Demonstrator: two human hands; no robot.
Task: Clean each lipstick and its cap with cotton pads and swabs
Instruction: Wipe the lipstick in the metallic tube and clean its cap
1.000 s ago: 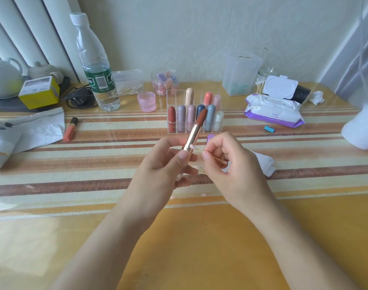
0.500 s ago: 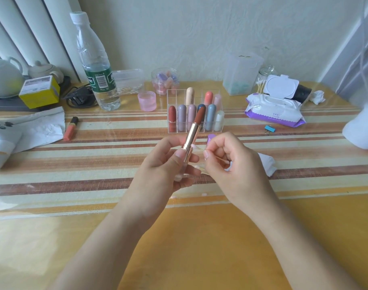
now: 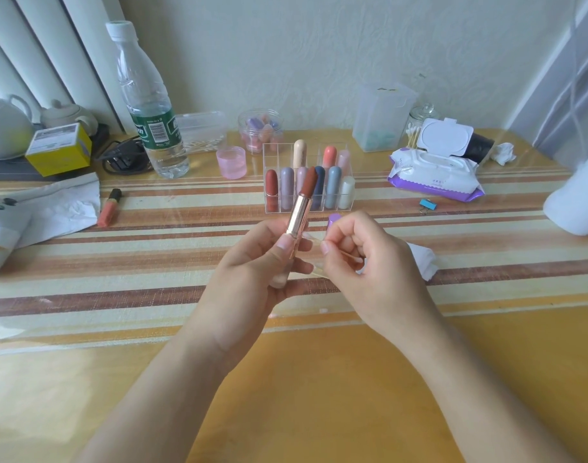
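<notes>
Just before the organizer (image 3: 273,154), hands (image 3: 249,262) (image 3: 366,265) hold lipstick (image 3: 299,212), swab (image 3: 349,256).

The lipstick (image 3: 301,208) base is buried in the left hand (image 3: 252,272) — the swab (image 3: 348,256) mostly hidden inside the right hand (image 3: 372,275).

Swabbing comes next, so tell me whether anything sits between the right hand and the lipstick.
Nothing visible does. The left hand holds the lipstick up; the right hand, pinching a swab, sits just beside it, with only a small open gap between.
</notes>
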